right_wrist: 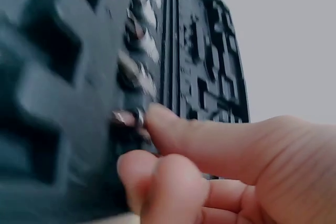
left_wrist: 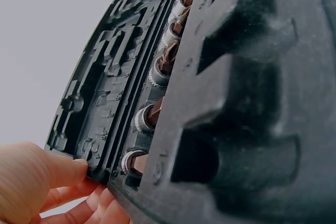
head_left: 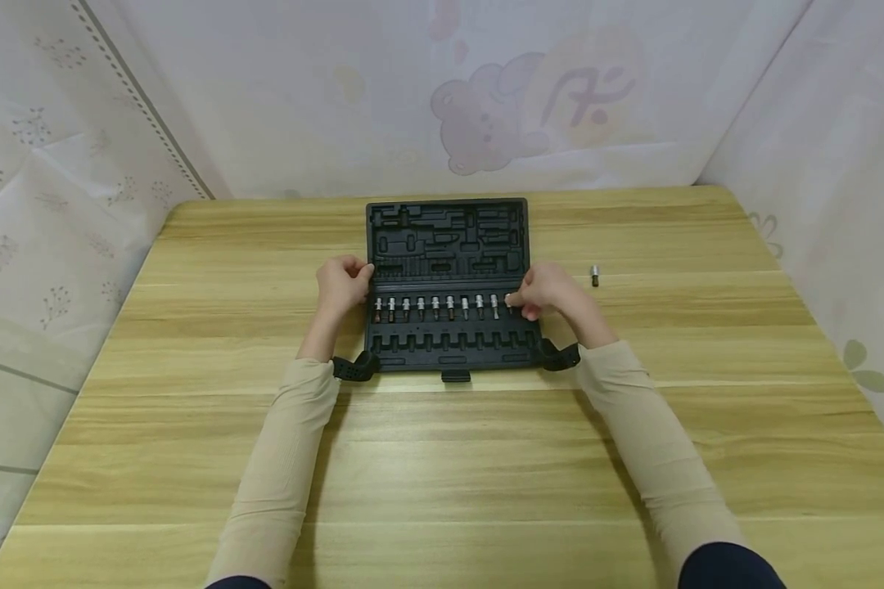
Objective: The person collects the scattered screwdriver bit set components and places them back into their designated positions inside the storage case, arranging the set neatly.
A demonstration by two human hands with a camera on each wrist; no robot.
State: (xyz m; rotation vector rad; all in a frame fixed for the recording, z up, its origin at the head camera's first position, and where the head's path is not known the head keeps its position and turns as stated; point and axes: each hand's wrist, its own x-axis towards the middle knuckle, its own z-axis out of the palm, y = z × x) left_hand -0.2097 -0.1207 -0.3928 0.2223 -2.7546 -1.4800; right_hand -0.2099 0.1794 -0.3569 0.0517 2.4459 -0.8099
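A black plastic tool case (head_left: 449, 360) lies unfolded on the table. A row of bit sockets (head_left: 435, 307), silver with mostly brownish tips, fills its slots. My left hand (head_left: 343, 282) grips the case's left side near the hinge; in the left wrist view the thumb (left_wrist: 68, 170) lies on top and the other fingers go underneath. At the right end of the row, my right hand (head_left: 548, 293) holds a bit socket (right_wrist: 126, 118) at its slot. The thumb (right_wrist: 173, 129) covers that socket's silver end, and the other fingers are curled below.
One loose bit socket (head_left: 595, 276) stands or lies on the wooden table (head_left: 457, 474), right of the case. The lid half (head_left: 448, 237) has moulded recesses. A latch (head_left: 456, 376) sticks out at the front edge. Patterned cloth (head_left: 265, 98) hangs behind the table.
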